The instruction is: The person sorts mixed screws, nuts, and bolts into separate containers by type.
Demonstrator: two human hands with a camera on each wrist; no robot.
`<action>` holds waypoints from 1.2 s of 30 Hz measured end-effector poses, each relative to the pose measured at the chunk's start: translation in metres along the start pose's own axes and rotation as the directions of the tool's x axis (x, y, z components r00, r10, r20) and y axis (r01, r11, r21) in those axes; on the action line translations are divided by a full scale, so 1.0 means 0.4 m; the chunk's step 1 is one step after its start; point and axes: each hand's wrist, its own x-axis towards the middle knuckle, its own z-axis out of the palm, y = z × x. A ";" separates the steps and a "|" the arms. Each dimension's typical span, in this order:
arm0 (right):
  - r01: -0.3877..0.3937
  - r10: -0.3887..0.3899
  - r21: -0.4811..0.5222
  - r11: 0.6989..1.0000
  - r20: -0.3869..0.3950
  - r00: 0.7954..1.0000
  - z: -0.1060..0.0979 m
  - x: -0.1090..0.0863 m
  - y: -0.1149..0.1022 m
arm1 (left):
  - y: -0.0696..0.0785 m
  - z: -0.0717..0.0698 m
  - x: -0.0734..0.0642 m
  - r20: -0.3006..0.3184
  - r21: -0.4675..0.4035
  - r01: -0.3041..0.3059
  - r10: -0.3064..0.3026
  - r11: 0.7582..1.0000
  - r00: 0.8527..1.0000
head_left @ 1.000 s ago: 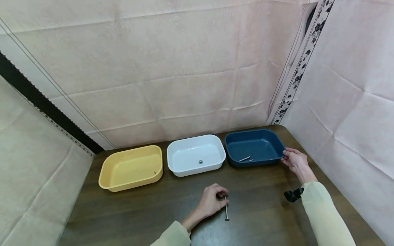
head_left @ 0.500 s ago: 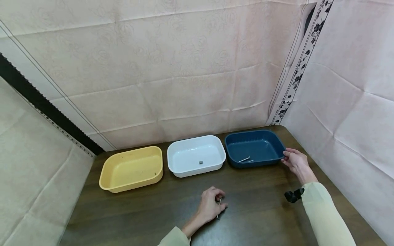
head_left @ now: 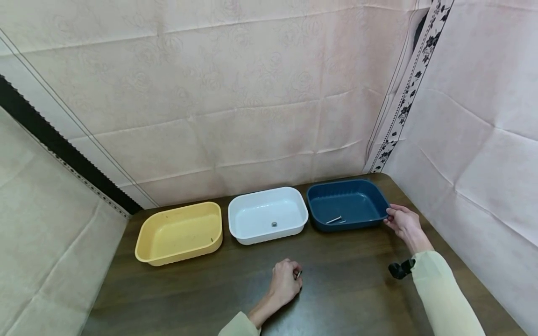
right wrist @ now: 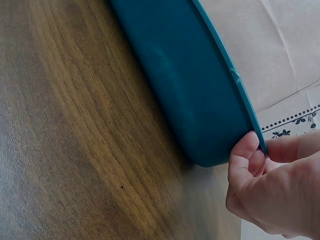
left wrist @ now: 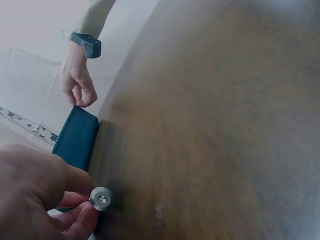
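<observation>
My left hand (head_left: 286,283) is above the wooden table, pinching a metal screw between thumb and fingers. In the left wrist view the round head of the screw (left wrist: 101,199) faces the camera, showing a cross-like recess; its shank is hidden behind the fingers. At the right, my right hand (head_left: 404,225) pinches the rim corner of a dark blue tray (head_left: 374,198), also clear in the right wrist view, where thumb and fingers grip the blue tray's edge (right wrist: 227,65). Inside that tray lie a long screw (head_left: 334,219) and another small metal piece beside it.
Left of the blue tray stands a white tray (head_left: 248,210) with a small round metal piece, perhaps a nut (head_left: 274,224). Farther left is a yellow tray (head_left: 168,228) holding a tiny dark bit. Pale cloth walls (head_left: 252,93) enclose the table (head_left: 176,298) behind and at both sides.
The screw, earlier hanging below my left fingers, has turned until mostly hidden in the hand, which shifted slightly left. The right hand stays on the blue tray's rim.
</observation>
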 end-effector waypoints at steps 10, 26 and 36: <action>0.002 -0.002 0.001 1.000 -0.009 1.000 -0.001 -0.002 0.000 | 0.033 -0.030 0.068 0.033 -0.106 0.020 -0.016 0.994 0.999; 0.003 -0.003 0.007 1.000 0.016 1.000 -0.001 -0.003 0.005 | 0.129 -0.030 0.318 0.024 -0.231 0.074 -0.071 0.970 0.997; 0.028 -0.028 -0.007 1.000 0.031 0.999 -0.004 -0.005 0.008 | 0.145 0.018 0.435 -0.010 -0.243 0.073 -0.077 0.967 0.997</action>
